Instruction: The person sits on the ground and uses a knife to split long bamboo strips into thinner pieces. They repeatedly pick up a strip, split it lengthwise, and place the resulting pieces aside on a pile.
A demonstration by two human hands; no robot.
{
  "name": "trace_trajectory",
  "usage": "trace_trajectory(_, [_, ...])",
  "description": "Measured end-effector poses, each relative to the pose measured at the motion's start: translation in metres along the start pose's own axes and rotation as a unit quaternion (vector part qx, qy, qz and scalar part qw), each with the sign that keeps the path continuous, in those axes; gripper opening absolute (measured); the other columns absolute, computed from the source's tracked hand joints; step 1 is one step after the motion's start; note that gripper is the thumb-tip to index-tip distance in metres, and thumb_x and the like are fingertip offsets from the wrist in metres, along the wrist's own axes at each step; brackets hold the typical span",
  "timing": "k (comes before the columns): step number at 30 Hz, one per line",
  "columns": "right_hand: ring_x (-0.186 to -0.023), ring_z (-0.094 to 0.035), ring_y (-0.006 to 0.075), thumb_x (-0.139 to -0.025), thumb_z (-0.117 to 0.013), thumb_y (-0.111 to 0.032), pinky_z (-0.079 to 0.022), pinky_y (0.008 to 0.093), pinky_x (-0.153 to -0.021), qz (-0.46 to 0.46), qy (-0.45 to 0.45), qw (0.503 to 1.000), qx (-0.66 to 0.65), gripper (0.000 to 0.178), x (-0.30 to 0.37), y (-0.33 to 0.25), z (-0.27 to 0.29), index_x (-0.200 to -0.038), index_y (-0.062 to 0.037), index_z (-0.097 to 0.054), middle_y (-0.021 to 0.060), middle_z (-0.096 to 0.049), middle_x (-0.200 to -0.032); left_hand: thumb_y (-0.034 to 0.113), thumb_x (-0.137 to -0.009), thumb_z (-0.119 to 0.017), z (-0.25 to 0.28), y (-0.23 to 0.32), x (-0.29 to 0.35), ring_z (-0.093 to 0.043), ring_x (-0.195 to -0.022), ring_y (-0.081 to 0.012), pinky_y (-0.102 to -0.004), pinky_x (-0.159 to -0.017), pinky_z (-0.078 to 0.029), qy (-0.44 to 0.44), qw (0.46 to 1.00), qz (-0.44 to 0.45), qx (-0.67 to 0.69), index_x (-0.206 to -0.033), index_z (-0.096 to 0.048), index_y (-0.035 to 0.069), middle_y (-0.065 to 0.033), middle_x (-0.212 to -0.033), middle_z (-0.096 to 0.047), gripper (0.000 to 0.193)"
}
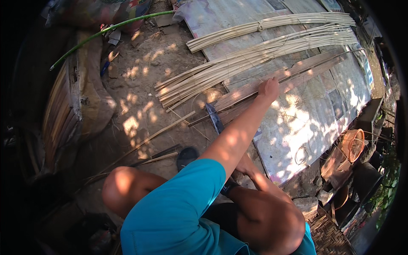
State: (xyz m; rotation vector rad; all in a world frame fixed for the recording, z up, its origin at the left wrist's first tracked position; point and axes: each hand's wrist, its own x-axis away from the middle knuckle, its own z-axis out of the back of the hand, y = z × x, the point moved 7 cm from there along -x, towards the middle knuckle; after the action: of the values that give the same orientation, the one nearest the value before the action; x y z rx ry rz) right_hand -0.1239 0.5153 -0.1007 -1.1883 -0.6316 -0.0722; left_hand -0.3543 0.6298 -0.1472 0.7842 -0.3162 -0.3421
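Observation:
My left hand (pixel 269 89) reaches forward, closed around a long thin dark strip (pixel 196 122). The strip runs along flat brown wooden slats (pixel 238 95) lying on a covered board. A knife (pixel 215 119) with a broad dark blade crosses the strip's near end. Its blade slants down behind my left forearm, in line with my right hand (pixel 243 165). That hand is low between my knees, closed at the knife's handle end, its fingers partly hidden by my left arm.
Bundles of pale split strips (pixel 255 55) lie across the paper-covered board (pixel 306 127). A green stalk (pixel 106 30) arches at the upper left. Loose sticks (pixel 157 134) lie on the dirt ground. An orange basket (pixel 353 143) and woven matting (pixel 329 231) are at the right.

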Motion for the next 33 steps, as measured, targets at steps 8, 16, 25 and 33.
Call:
trace_trajectory(8, [-0.084,-0.075,0.0231,-0.098,-0.064,-0.026,-0.06,0.0361,-0.075,0.002,0.049,0.995,-0.087,0.035,0.0,0.011,0.007,-0.119,0.0026,-0.067,0.0127,-0.076,-0.094,0.034,-0.106,-0.05,0.004,0.017,0.007,-0.069,-0.107,-0.0393,-0.0505,-0.091,-0.055,-0.001,1.0,-0.005,-0.005,-0.117,-0.066,0.004,-0.02,-0.11,-0.072,0.036])
trace_trajectory(16, [-0.118,-0.066,0.0309,-0.095,-0.068,-0.025,-0.054,0.0439,-0.096,-0.012,0.123,0.991,-0.058,0.05,-0.01,0.006,0.039,-0.134,0.0037,-0.055,0.0191,-0.07,-0.12,0.039,-0.108,-0.043,-0.001,0.003,-0.006,-0.069,-0.111,-0.0388,-0.0505,-0.096,-0.053,-0.106,0.992,0.002,-0.072,-0.118,-0.07,0.007,-0.0182,-0.115,-0.073,0.044])
trace_trajectory(25, [-0.11,-0.068,0.0313,-0.096,-0.068,-0.026,-0.056,0.0408,-0.094,-0.07,0.109,0.956,-0.264,0.049,-0.032,0.025,0.053,-0.132,0.005,-0.055,0.0185,-0.07,-0.117,0.035,-0.107,-0.046,0.012,0.008,0.004,-0.069,-0.111,-0.0387,-0.0502,-0.096,-0.052,-0.066,0.997,-0.046,-0.02,-0.12,-0.07,0.005,-0.022,-0.114,-0.073,0.04])
trace_trajectory(33, [-0.111,-0.068,0.0259,-0.097,-0.067,-0.022,-0.056,0.0392,-0.094,0.097,0.05,0.989,-0.102,0.045,-0.011,-0.011,0.011,-0.133,0.0037,-0.057,0.0161,-0.069,-0.123,0.037,-0.106,-0.047,0.026,0.018,0.008,-0.069,-0.111,-0.0368,-0.0479,-0.098,-0.052,-0.066,0.995,-0.059,-0.042,-0.112,-0.073,0.002,-0.0199,-0.115,-0.074,0.044])
